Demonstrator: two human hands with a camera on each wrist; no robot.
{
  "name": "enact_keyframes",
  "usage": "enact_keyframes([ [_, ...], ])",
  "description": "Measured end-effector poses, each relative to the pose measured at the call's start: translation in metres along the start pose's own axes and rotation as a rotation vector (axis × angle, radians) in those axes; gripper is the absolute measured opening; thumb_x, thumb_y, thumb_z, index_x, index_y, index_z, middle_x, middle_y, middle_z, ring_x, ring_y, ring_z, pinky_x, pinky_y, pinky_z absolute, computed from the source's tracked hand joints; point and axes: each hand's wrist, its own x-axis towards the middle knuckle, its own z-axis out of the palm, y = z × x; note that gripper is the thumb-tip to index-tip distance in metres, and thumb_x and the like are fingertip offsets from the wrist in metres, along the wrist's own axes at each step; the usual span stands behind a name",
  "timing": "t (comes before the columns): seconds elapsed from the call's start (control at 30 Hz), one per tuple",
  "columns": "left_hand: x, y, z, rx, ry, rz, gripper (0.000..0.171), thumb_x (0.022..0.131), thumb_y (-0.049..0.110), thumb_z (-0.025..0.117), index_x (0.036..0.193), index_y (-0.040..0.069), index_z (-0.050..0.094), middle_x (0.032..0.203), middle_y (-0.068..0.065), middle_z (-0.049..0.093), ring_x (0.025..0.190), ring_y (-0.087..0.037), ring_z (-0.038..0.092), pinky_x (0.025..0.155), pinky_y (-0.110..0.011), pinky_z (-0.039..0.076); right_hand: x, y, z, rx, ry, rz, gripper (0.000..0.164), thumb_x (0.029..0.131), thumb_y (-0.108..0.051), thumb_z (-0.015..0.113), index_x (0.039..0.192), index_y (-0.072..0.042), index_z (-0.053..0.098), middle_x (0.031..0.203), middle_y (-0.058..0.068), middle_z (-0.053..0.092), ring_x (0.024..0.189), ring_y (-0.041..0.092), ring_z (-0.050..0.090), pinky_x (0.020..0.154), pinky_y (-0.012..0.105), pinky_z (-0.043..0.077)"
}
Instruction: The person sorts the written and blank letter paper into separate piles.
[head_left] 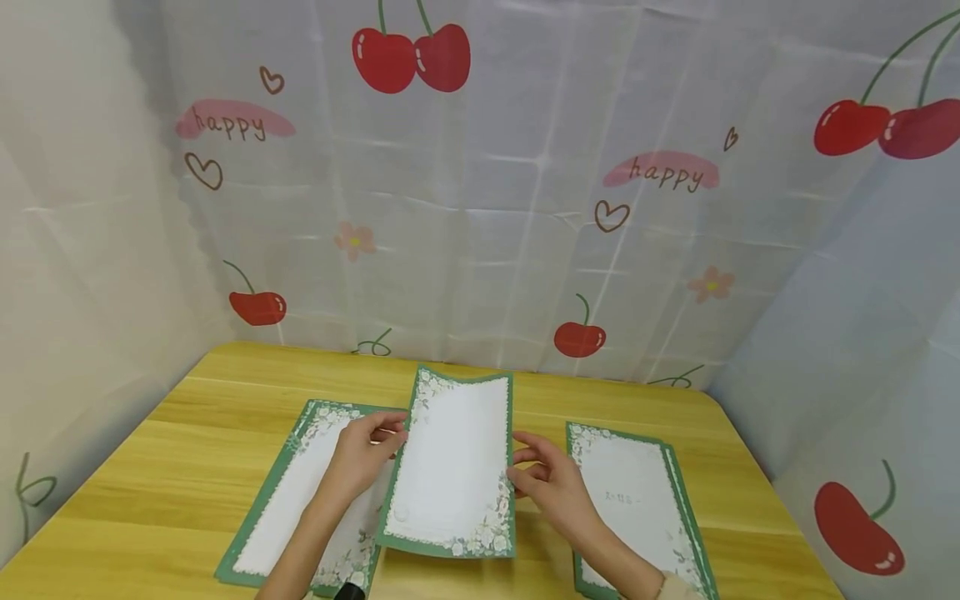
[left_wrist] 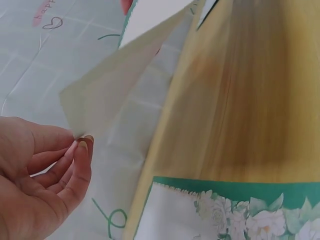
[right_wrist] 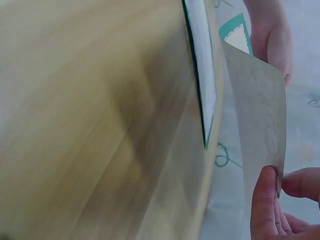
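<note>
A sheet of paper (head_left: 457, 458) with a green, flower-trimmed border is held up above the table, slightly bowed. My left hand (head_left: 362, 457) pinches its left edge between thumb and fingers. On the opposite edge, my right hand (head_left: 551, 483) pinches the sheet too. Both wrist views show the sheet's plain pale back (left_wrist: 112, 85), lifted off the wood. Beneath my left arm lies a pile of matching paper (head_left: 288, 500), partly covered by the arm and the raised sheet. A second pile (head_left: 630, 475), with faint small writing on top, lies under my right forearm.
The yellow wooden table (head_left: 142, 475) ends at a white curtain (head_left: 480, 250) printed with cherries, hearts and the word "happy". More of that cloth hangs along the left and right sides. A dark object (head_left: 350, 592) shows at the bottom edge near my left arm.
</note>
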Motion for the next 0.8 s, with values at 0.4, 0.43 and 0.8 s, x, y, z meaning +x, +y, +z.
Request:
enact_keyframes([
  [0.4, -0.002, -0.005, -0.014, 0.015, 0.005, -0.008, 0.031, 0.093, -0.002, 0.065, 0.124, -0.003, 0.066, 0.104, -0.011, 0.067, 0.092, -0.026, 0.065, 0.073, -0.031, 0.057, 0.006, 0.005, 0.014, 0.003, -0.02, -0.029, 0.053, 0.092, 0.001, 0.067, 0.142, 0.004, 0.047, 0.107, 0.018, 0.061, 0.074, 0.023, 0.066, 0.069, 0.044, 0.058],
  [0.43, -0.002, -0.005, -0.016, 0.019, 0.01, -0.005, 0.031, 0.093, -0.003, 0.064, 0.124, -0.004, 0.066, 0.104, -0.011, 0.067, 0.092, -0.027, 0.065, 0.072, -0.03, 0.057, 0.007, 0.007, 0.016, 0.005, -0.024, -0.033, 0.054, 0.092, 0.001, 0.067, 0.142, 0.004, 0.047, 0.107, 0.019, 0.061, 0.074, 0.022, 0.066, 0.069, 0.044, 0.058],
  [0.8, -0.009, -0.019, -0.042, 0.13, 0.058, -0.015, 0.029, 0.094, -0.003, 0.063, 0.122, -0.004, 0.067, 0.103, -0.013, 0.068, 0.094, -0.029, 0.064, 0.07, -0.026, 0.054, 0.015, 0.022, 0.051, 0.101, -0.079, 0.018, 0.063, 0.093, 0.0, 0.067, 0.149, 0.003, 0.038, 0.11, 0.016, 0.059, 0.079, 0.022, 0.065, 0.071, 0.039, 0.059],
])
